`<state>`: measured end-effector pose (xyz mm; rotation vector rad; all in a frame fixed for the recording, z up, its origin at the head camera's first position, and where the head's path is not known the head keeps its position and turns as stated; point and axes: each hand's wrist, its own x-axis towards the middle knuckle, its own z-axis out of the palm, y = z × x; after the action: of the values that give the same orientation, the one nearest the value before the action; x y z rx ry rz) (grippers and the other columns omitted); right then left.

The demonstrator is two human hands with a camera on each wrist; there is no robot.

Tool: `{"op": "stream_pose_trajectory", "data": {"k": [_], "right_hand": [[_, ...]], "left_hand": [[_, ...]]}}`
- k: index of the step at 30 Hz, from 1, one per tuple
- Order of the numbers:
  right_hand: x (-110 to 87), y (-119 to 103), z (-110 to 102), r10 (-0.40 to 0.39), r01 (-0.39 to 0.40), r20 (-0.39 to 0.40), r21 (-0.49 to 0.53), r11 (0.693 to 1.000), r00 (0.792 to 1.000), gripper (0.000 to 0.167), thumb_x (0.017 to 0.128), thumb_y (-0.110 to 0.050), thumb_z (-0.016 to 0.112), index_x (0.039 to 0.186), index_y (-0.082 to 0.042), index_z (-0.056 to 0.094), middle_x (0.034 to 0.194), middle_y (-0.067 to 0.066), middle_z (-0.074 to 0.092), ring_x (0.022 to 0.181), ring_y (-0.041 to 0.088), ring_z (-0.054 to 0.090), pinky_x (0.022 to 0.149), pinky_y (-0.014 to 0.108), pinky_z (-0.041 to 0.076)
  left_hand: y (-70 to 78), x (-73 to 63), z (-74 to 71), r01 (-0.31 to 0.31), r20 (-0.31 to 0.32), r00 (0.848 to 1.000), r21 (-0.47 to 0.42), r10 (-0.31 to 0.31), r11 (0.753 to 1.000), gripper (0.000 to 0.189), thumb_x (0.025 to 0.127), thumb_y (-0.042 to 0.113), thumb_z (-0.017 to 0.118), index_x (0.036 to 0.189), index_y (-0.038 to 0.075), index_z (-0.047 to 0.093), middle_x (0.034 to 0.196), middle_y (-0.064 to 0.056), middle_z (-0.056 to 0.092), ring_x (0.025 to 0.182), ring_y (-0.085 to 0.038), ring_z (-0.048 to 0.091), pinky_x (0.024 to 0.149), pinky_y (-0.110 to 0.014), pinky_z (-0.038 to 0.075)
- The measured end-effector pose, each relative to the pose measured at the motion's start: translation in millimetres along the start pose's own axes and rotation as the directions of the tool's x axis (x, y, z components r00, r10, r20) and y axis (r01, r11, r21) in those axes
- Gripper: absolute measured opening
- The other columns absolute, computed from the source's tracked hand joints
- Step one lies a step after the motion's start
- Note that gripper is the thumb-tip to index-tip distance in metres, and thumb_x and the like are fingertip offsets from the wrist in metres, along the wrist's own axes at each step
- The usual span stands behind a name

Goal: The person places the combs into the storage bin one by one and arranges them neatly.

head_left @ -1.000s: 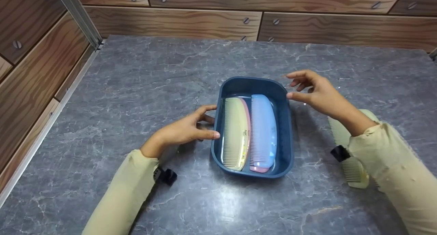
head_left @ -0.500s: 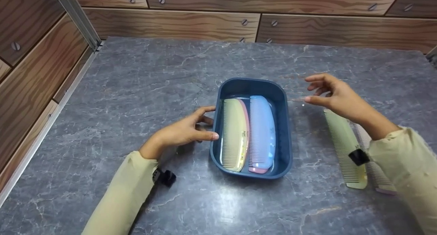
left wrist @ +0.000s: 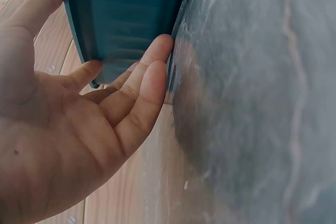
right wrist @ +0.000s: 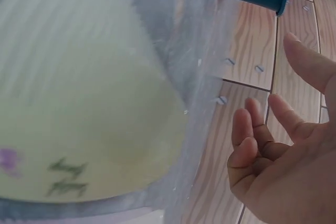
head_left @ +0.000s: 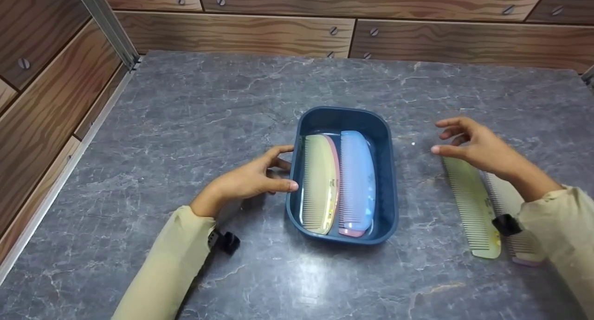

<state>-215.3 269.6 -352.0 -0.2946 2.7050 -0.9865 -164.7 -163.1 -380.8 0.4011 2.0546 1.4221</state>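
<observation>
In the head view a dark blue plastic container [head_left: 393, 185] sits mid-table. Side by side inside lie a pale yellow comb [head_left: 316, 185], pink showing along its edge, and a blue comb [head_left: 356, 180] with pink at its lower end. My left hand [head_left: 246, 176] touches the container's left side, thumb at the rim; in the left wrist view its fingers [left wrist: 152, 85] rest against the outer wall [left wrist: 121, 14]. My right hand [head_left: 482, 148] hovers over the top end of a green comb [head_left: 471, 208], fingers loosely bent and holding nothing.
Beside the green comb lies a whitish comb [head_left: 503, 194] with a purple edge, partly hidden under the right forearm. A grey marbled tabletop [head_left: 222, 92] carries everything. Wood-patterned panels [head_left: 232, 32] stand along the back and left.
My right hand has moved from the container's right rim rightward and toward me, over the green comb. The whitish comb has come into view. My left hand stays in place.
</observation>
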Motion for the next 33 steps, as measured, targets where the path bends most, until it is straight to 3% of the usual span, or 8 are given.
{"op": "stream_pose_trajectory", "data": {"k": [9,23,33], "right_hand": [[-2.1,13.2,-1.0,0.039,-0.037,0.048,-0.050,0.998,0.998,0.067,0.092,-0.031,0.066,0.143,0.000,0.036,0.128,0.023,0.046,0.091,-0.001,0.047,0.070,0.017,0.044],[-6.3,25.6,-5.0,0.080,-0.071,0.094,-0.092,0.993,0.992,0.073,0.091,-0.032,0.068,0.144,0.004,0.033,0.128,0.029,0.045,0.106,0.030,0.049,0.073,0.020,0.043],[-8.0,31.1,-4.5,0.059,-0.050,0.090,-0.091,0.995,0.994,0.071,0.088,-0.028,0.071,0.140,0.005,0.037,0.124,0.029,0.048,0.097,0.021,0.048,0.071,0.018,0.043]], "left_hand": [[0.4,-1.2,-0.2,0.015,-0.019,1.000,0.010,-0.015,1.000,0.083,0.088,0.027,0.071,0.152,0.026,0.019,0.141,-0.014,0.046,0.122,-0.027,0.056,0.090,-0.036,0.049],[0.7,-0.1,-0.2,-0.001,0.002,1.000,-0.013,0.001,1.000,0.084,0.089,0.026,0.070,0.153,0.024,0.017,0.142,-0.015,0.044,0.124,-0.028,0.055,0.090,-0.036,0.049],[0.5,0.7,0.5,0.015,-0.019,1.000,0.006,-0.015,1.000,0.082,0.088,0.026,0.071,0.152,0.026,0.019,0.140,-0.014,0.046,0.122,-0.027,0.056,0.089,-0.036,0.050]]}}
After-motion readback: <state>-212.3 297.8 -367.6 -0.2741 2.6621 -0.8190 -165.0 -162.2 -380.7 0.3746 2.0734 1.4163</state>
